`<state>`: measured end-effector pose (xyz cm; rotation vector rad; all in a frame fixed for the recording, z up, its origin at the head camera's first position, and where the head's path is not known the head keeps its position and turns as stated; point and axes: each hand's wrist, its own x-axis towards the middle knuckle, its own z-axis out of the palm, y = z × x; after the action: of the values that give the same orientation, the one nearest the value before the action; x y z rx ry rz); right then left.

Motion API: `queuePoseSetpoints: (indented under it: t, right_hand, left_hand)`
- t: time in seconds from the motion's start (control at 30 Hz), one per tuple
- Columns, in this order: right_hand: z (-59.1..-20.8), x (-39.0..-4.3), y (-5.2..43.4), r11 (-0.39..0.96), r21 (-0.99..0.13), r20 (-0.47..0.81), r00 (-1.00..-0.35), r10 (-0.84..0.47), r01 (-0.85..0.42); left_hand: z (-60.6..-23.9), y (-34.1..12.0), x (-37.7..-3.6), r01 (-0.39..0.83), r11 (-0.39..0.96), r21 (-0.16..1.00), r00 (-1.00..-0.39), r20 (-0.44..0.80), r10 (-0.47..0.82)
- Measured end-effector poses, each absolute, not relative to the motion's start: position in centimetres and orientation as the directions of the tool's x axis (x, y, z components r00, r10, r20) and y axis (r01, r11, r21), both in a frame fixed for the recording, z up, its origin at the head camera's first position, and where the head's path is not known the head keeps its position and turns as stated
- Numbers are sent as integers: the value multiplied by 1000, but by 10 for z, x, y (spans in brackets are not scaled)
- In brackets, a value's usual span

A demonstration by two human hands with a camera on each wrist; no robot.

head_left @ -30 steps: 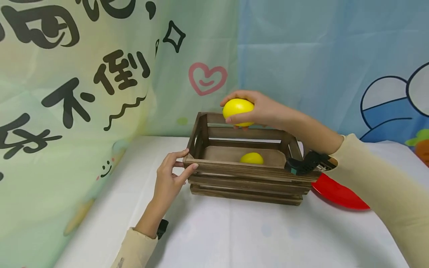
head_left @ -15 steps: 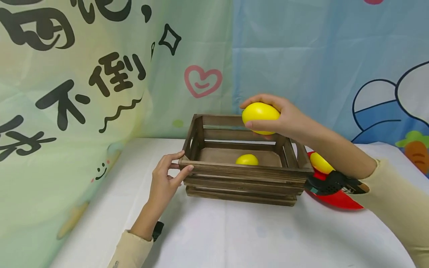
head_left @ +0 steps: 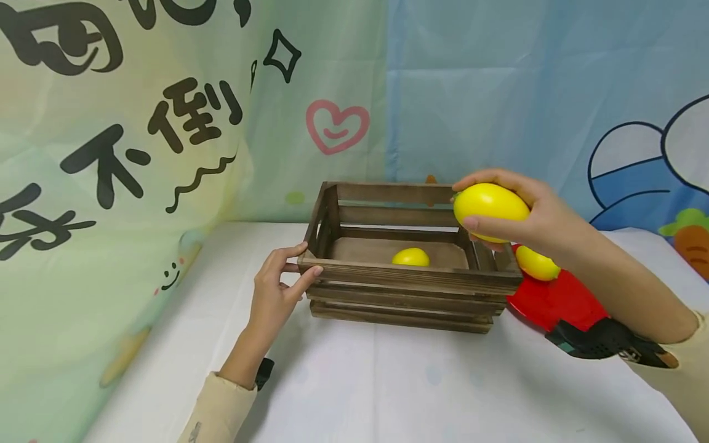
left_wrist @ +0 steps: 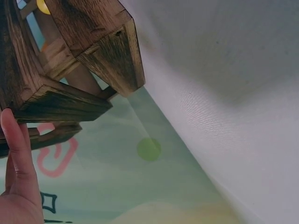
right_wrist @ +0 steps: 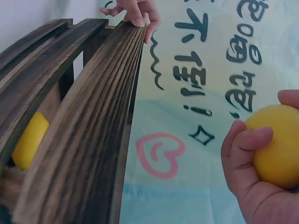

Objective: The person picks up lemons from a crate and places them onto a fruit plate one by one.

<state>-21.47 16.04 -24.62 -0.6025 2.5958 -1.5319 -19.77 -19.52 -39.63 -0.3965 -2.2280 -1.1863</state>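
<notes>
The right hand [head_left: 534, 212] is up in the air and holds a yellow lemon [head_left: 490, 210]. Its fingers curl around the lemon, with the thumb on the near side and the other fingers over the top and the far side. A bit of green shows at the left tip of this lemon. In the head view, the lemon shows up high by the right end of a brown wooden crate [head_left: 412, 277]. I cannot tell if it is right over the crate or just beside it.

The left hand [head_left: 277, 289] pinches the near left corner of the crate. Its thumb is on the near side, and its other fingers are at the left side. The crate stands upright on a white tabletop [head_left: 388, 381], and its sides are made of flat wood strips with gaps in between.

A second lemon [head_left: 410, 257] lies inside the crate, right of the middle. The near wall hides the bottom of it. To the right of the crate is a red plate [head_left: 581, 301], partly hidden by the right arm. A third lemon [head_left: 537, 263] lies on the plate, on its far side, with its tip to the right.

Each wrist has a black thing strapped on it. Behind the tabletop hangs a green and blue cloth [head_left: 471, 123] with a pink heart [head_left: 338, 127] on it.
</notes>
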Motion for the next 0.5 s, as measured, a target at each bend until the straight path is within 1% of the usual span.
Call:
queuePoseSetpoints:
  t: [0.1, 0.2, 0.33, 0.43, 0.5]
  right_hand:
    - [-250, -211, 174, 446, -849, 141, -934, -329, -285]
    - [-255, -210, 185, 422, -854, 176, -931, -319, -306]
    - [-267, -213, 201, 301, -889, 236, -909, -342, -344]
    - [-279, -215, 214, 182, -927, 252, -903, -347, -328]
    - [-287, -214, 221, 132, -942, 251, -909, -333, -308]
  left_hand:
    - [-394, -194, -198, 499, 560, 661, -794, 608, -9]
    - [-393, -195, -198, 493, 560, 666, -797, 603, -16]
    - [-394, -195, -198, 501, 554, 665, -790, 613, -21]
    - [-396, -194, -198, 508, 554, 659, -785, 620, -17]
    - [-398, -193, -198, 511, 553, 659, -784, 621, -15]
